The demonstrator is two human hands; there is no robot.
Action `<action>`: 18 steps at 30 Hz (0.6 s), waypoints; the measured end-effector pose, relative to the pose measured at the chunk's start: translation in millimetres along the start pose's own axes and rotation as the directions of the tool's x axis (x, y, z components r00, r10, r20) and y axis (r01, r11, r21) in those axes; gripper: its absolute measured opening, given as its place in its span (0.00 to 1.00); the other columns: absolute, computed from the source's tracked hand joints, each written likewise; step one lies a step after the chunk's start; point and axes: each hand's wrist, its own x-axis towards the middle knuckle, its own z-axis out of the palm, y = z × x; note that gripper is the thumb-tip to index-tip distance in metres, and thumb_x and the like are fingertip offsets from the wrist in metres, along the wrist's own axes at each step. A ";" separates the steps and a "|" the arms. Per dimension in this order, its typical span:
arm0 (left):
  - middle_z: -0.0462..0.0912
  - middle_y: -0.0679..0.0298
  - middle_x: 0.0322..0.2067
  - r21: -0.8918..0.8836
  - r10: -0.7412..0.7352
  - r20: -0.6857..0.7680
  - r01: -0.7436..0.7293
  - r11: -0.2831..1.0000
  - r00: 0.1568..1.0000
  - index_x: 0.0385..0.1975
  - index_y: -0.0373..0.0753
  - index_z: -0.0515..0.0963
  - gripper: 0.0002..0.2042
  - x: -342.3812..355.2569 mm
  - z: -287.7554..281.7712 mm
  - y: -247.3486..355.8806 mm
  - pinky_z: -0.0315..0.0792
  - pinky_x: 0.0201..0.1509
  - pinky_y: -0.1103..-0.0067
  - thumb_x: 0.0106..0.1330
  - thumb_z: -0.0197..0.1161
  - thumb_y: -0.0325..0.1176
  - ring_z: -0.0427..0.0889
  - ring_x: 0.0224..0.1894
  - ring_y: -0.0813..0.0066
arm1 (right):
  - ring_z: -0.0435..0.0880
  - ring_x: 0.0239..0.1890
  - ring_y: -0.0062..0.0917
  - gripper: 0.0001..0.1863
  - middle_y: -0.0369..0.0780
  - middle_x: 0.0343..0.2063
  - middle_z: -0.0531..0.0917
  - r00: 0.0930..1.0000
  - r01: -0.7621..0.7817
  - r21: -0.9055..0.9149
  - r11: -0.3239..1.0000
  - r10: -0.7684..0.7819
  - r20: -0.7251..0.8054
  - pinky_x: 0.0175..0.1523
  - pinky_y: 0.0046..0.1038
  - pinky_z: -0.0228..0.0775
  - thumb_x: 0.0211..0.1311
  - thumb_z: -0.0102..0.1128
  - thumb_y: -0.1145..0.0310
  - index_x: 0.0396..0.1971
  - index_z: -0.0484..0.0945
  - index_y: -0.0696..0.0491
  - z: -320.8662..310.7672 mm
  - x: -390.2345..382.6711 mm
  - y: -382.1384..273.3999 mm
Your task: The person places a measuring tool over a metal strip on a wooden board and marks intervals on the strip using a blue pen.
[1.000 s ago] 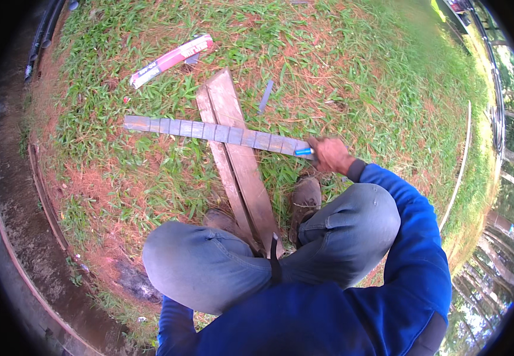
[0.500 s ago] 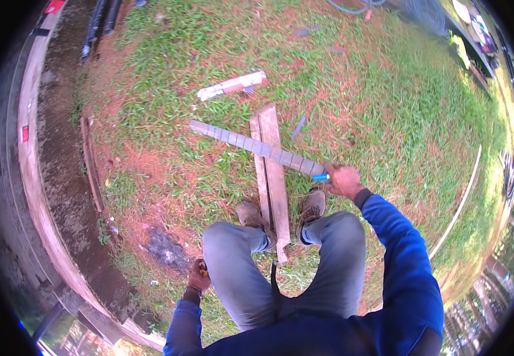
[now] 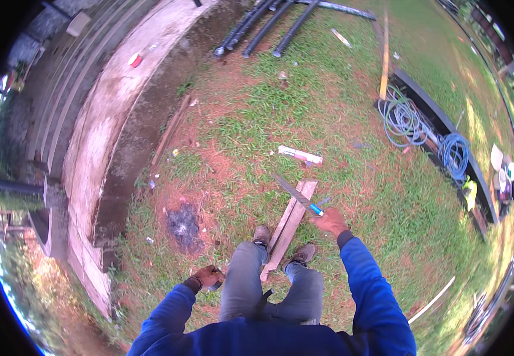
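Observation:
My right hand (image 3: 331, 222) is closed at the near end of a long, narrow grey strip (image 3: 291, 187). In the earlier frame this strip shows dark lines across it at even spacing. A blue pen-like item (image 3: 316, 209) shows at the fingers of the same hand. The strip slants over two wooden boards (image 3: 292, 222) lying side by side on the grass between my feet. Low beside my left knee, my left hand (image 3: 208, 275) is closed on a small dark object (image 3: 215, 285), whose kind I cannot make out.
A pink-and-white tube (image 3: 300, 155) lies on the grass beyond the boards. Ash (image 3: 184, 228) marks the ground at left, beside a concrete ledge (image 3: 127, 118). Black pipes (image 3: 266, 28) lie at the back. Coiled hoses (image 3: 400, 118) rest along a black channel (image 3: 476, 184) at right.
My view has swung leftward and up, so more pipes, hoses and ledge show. The strip now points more away from me, seen more edge-on. Both hands keep their holds.

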 end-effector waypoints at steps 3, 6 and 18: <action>0.90 0.57 0.46 0.005 0.038 -0.041 -0.037 0.999 0.998 0.49 0.38 0.83 0.27 -27.0 13.7 7.9 0.80 0.56 0.72 0.59 0.73 0.54 0.88 0.49 0.66 | 0.90 0.46 0.49 0.33 0.55 0.42 0.89 1.000 -0.004 0.098 0.995 0.004 -0.007 0.51 0.44 0.83 0.52 0.74 0.40 0.41 0.89 0.59 -27.4 -32.2 23.1; 0.89 0.52 0.49 -0.001 0.153 -0.109 -0.154 0.988 0.982 0.52 0.37 0.82 0.34 -12.4 27.1 0.2 0.79 0.59 0.68 0.55 0.72 0.60 0.88 0.53 0.57 | 0.90 0.44 0.48 0.32 0.55 0.40 0.89 0.993 0.058 0.006 0.998 -0.057 -0.106 0.48 0.43 0.81 0.50 0.77 0.44 0.40 0.88 0.61 -26.6 -53.3 91.6; 0.87 0.44 0.52 0.132 -0.099 0.087 0.087 0.987 0.991 0.59 0.32 0.80 0.39 11.5 47.4 -13.3 0.81 0.57 0.65 0.54 0.72 0.57 0.88 0.53 0.55 | 0.90 0.28 0.36 0.31 0.49 0.26 0.90 0.890 -0.447 0.213 0.869 0.456 0.005 0.36 0.36 0.81 0.40 0.84 0.45 0.25 0.86 0.63 54.7 -257.6 248.0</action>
